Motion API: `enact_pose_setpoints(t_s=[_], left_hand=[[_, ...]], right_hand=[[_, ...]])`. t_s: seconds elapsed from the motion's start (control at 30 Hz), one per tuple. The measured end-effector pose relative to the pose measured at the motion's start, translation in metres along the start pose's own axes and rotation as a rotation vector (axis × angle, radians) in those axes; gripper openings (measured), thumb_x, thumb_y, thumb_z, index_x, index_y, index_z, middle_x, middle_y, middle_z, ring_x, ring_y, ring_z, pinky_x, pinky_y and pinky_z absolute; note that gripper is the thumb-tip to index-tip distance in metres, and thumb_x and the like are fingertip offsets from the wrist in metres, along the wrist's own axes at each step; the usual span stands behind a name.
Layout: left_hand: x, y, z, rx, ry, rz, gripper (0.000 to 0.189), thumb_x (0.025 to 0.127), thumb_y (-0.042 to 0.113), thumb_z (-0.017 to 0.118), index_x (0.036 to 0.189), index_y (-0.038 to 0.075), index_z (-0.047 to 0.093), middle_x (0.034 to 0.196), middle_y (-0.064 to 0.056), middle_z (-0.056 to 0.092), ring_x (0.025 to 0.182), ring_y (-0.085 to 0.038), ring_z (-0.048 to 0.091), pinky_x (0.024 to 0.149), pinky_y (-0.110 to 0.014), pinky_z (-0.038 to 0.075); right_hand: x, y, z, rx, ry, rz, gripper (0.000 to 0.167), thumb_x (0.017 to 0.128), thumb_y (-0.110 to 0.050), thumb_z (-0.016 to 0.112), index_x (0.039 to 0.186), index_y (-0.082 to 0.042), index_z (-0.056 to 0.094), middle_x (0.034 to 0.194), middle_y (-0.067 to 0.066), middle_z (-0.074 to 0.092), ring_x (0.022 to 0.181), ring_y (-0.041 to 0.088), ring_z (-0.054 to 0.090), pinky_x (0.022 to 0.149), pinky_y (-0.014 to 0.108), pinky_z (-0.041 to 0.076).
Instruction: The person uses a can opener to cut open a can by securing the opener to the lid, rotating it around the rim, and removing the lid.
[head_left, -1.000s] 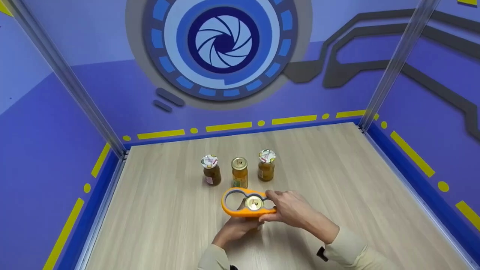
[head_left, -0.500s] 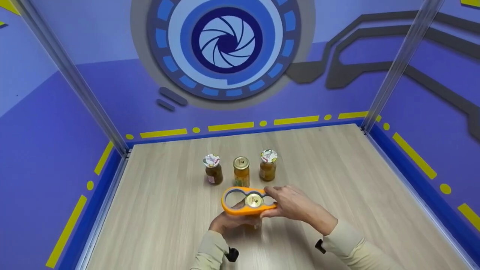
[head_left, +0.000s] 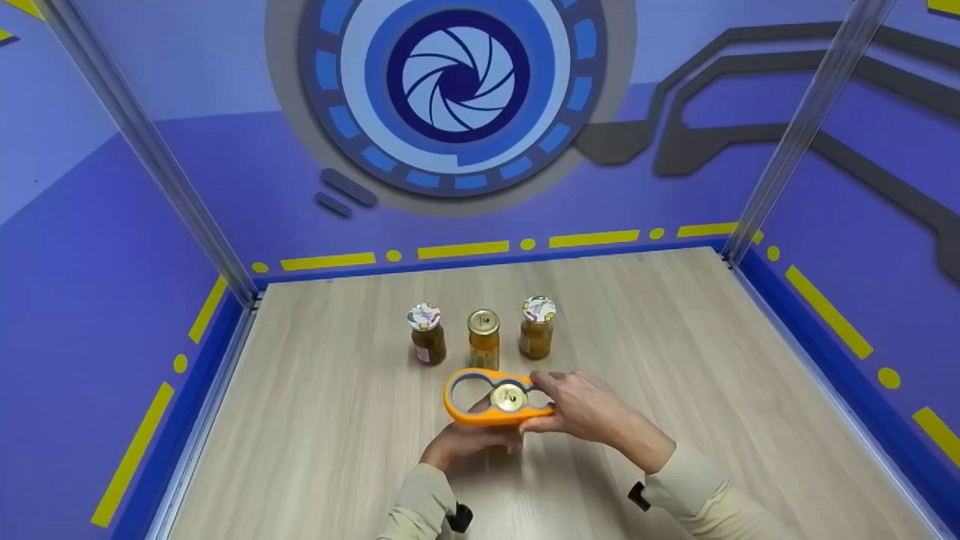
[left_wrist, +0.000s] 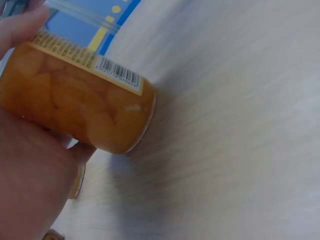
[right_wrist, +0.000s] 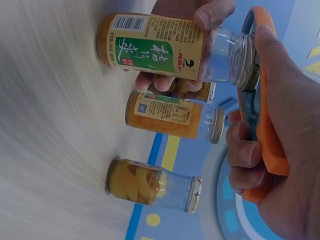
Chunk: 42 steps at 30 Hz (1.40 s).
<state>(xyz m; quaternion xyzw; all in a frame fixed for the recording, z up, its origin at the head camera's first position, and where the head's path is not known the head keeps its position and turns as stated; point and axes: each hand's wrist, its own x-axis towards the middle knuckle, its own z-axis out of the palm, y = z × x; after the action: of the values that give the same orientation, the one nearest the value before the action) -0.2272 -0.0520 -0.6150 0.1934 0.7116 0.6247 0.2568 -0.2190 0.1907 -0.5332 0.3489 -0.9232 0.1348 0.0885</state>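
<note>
My left hand [head_left: 465,442] grips a glass jar [right_wrist: 155,47] of orange fruit pieces, with a green and cream label. In the right wrist view its fingers wrap round the jar's body. An orange jar opener [head_left: 484,419] with a grey inner lining lies across the jar's gold lid [head_left: 509,397], which sits in the middle opening. The larger ring extends to the left of the lid. From the right, my right hand [head_left: 589,409] holds the opener's narrower end, thumb on one side and fingers on the other. In the left wrist view a barcode shows near the jar's base.
Behind the hands stand three upright jars: a dark one [head_left: 428,348] with a patterned lid, a gold-lidded orange one [head_left: 484,349] and a yellowish one [head_left: 535,341] with a patterned lid. Blue-purple panels [head_left: 225,187] enclose the wooden table [head_left: 322,390] at the back and sides.
My left wrist has shifted slightly left, and the head view has moved a little. Both hands keep their grip, and the opener stays at the lid.
</note>
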Motion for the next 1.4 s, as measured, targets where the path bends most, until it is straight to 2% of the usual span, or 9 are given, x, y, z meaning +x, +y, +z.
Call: enact_pose_setpoints(t_s=[0.2, 0.3, 0.37, 0.5, 0.7, 0.97, 1.1, 1.23, 1.4], left_hand=[[-0.014, 0.002, -0.002, 0.028, 0.053, -0.113, 0.087, 0.084, 0.030, 0.086, 0.157, 0.013, 0.041, 0.154, -0.004, 0.048, 0.141, -0.024, 0.043, 0.121, -0.055, 0.024], [-0.023, 0.003, 0.003, 0.047, 0.095, -0.121, 0.088, 0.086, 0.028, 0.084, 0.159, 0.011, 0.038, 0.160, -0.011, 0.041, 0.148, -0.034, 0.035, 0.121, -0.060, 0.019], [-0.027, 0.004, 0.009, 0.050, 0.134, -0.121, 0.091, 0.088, 0.026, 0.079, 0.162, 0.010, 0.028, 0.164, -0.017, 0.032, 0.151, -0.041, 0.028, 0.121, -0.062, 0.019], [-0.035, 0.005, 0.024, 0.057, 0.252, -0.132, 0.095, 0.088, 0.024, 0.075, 0.162, 0.007, 0.018, 0.165, -0.027, 0.023, 0.151, -0.049, 0.023, 0.119, -0.064, 0.021], [-0.034, 0.008, 0.045, 0.106, 0.461, 0.010, 0.092, 0.086, 0.015, 0.072, 0.159, 0.003, 0.018, 0.162, -0.025, 0.026, 0.151, -0.043, 0.025, 0.119, -0.062, 0.024], [-0.028, 0.003, 0.072, 0.088, 0.687, 0.097, 0.096, 0.082, 0.002, 0.075, 0.159, -0.001, 0.017, 0.161, -0.025, 0.026, 0.151, -0.043, 0.021, 0.120, -0.066, 0.015], [-0.021, 0.001, 0.083, 0.161, 0.786, 0.145, 0.086, 0.085, 0.003, 0.078, 0.154, -0.002, 0.026, 0.154, -0.024, 0.038, 0.146, -0.041, 0.035, 0.118, -0.059, 0.027], [-0.013, 0.001, 0.096, 0.285, 0.849, 0.119, 0.069, 0.088, -0.001, 0.074, 0.145, -0.002, 0.037, 0.140, -0.021, 0.051, 0.130, -0.034, 0.054, 0.108, -0.050, 0.045], [-0.005, 0.002, 0.110, 0.413, 0.953, 0.130, 0.056, 0.091, -0.003, 0.070, 0.139, -0.005, 0.042, 0.131, -0.021, 0.055, 0.115, -0.033, 0.063, 0.095, -0.047, 0.054]], right_hand=[[-0.003, -0.011, 0.003, 0.015, 0.027, 0.091, 0.066, 0.083, -0.072, 0.069, 0.110, -0.013, 0.061, 0.085, -0.001, 0.069, 0.057, 0.009, 0.054, 0.050, 0.027, 0.045], [-0.006, -0.022, 0.006, -0.005, 0.043, 0.166, 0.065, 0.082, -0.072, 0.070, 0.108, -0.013, 0.060, 0.075, -0.003, 0.063, 0.055, 0.012, 0.055, 0.048, 0.028, 0.044], [-0.007, -0.031, 0.007, -0.017, 0.057, 0.221, 0.067, 0.082, -0.074, 0.068, 0.107, -0.013, 0.059, 0.071, -0.004, 0.058, 0.053, 0.012, 0.050, 0.047, 0.029, 0.042], [-0.010, -0.049, 0.011, -0.052, 0.096, 0.327, 0.075, 0.082, -0.081, 0.059, 0.104, -0.010, 0.059, 0.065, -0.003, 0.054, 0.050, 0.012, 0.043, 0.045, 0.030, 0.041], [-0.011, -0.069, 0.017, -0.128, 0.187, 0.428, 0.073, 0.080, -0.077, 0.066, 0.100, -0.008, 0.058, 0.068, 0.004, 0.061, 0.052, 0.022, 0.060, 0.046, 0.036, 0.051], [-0.010, -0.089, 0.020, -0.188, 0.165, 0.552, 0.078, 0.080, -0.080, 0.063, 0.103, -0.005, 0.058, 0.058, 0.001, 0.046, 0.044, 0.015, 0.045, 0.040, 0.033, 0.043], [-0.007, -0.094, 0.022, -0.213, 0.175, 0.571, 0.079, 0.080, -0.081, 0.062, 0.101, -0.005, 0.058, 0.057, 0.003, 0.047, 0.044, 0.017, 0.050, 0.040, 0.034, 0.044], [-0.008, -0.096, 0.023, -0.228, 0.188, 0.587, 0.079, 0.080, -0.081, 0.062, 0.099, -0.005, 0.058, 0.056, 0.003, 0.047, 0.044, 0.020, 0.052, 0.040, 0.035, 0.044], [-0.010, -0.097, 0.024, -0.255, 0.215, 0.594, 0.077, 0.081, -0.081, 0.062, 0.097, -0.006, 0.057, 0.055, 0.002, 0.045, 0.042, 0.020, 0.051, 0.038, 0.034, 0.041]])
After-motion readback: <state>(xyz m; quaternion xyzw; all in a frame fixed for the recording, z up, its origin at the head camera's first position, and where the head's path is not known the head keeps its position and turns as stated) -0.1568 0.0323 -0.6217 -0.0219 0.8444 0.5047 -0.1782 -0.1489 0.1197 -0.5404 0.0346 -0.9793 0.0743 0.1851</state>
